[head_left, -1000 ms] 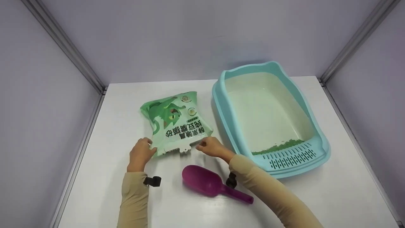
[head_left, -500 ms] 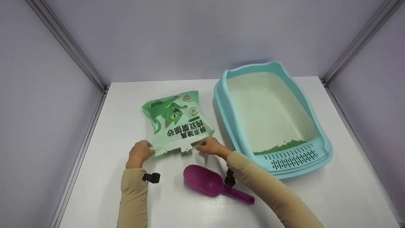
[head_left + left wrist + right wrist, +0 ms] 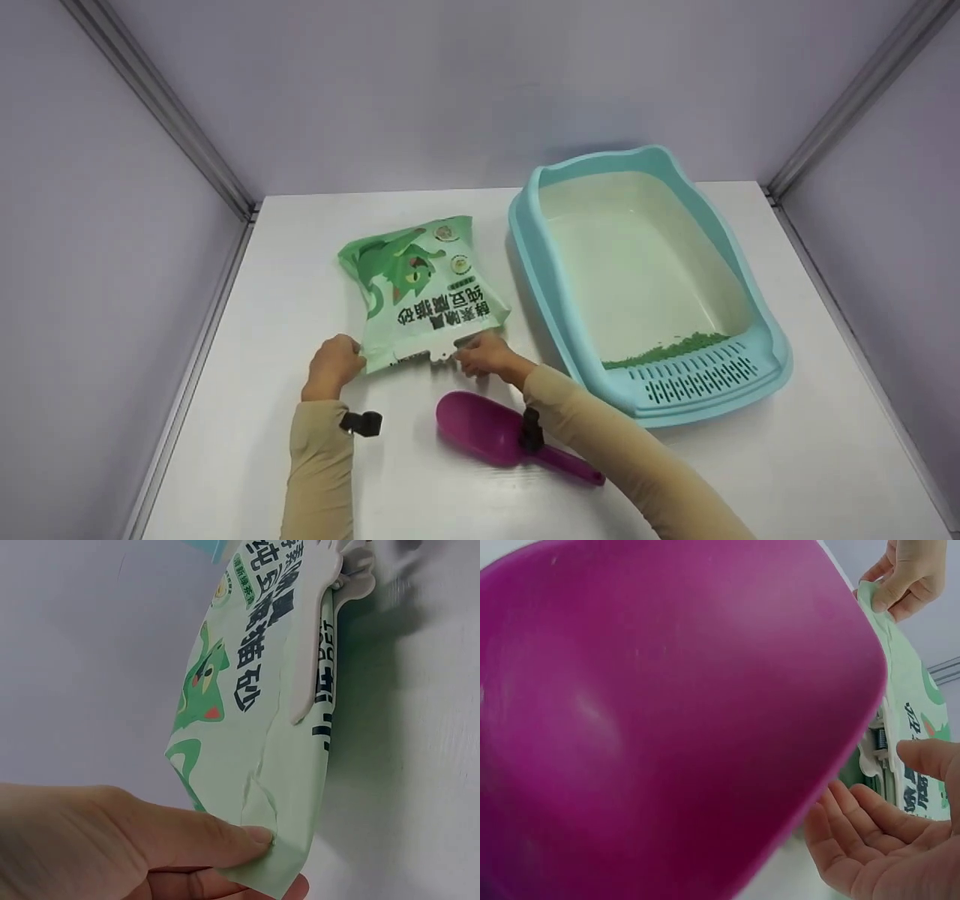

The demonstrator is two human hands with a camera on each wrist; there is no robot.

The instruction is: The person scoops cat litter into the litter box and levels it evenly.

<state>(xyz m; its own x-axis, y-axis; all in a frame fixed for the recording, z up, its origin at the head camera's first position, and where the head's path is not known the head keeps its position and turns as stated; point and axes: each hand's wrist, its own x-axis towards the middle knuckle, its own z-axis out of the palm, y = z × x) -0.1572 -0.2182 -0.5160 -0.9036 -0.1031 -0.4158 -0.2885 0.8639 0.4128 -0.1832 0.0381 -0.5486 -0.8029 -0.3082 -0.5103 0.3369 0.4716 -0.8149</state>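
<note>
The person's left hand has the near left corner of a green-and-white bag pinched — thumb on top, fingers underneath. The bag lies on the white worktop, left of the blue tray, its cartoon cat and dark lettering facing up. A pale clip runs along the bag's near edge, gripping it. Right by the clip is the right hand, thumb and fingers parted and grasping nothing; whether its fingertips touch the clip I can't tell. A magenta scoop lies just in front of the bag, its handle slanting toward the person, beneath the right forearm. The blue tray sits close to the bag's right side, with green granules gathered in a strip at its near end — right against the slotted ledge.
</note>
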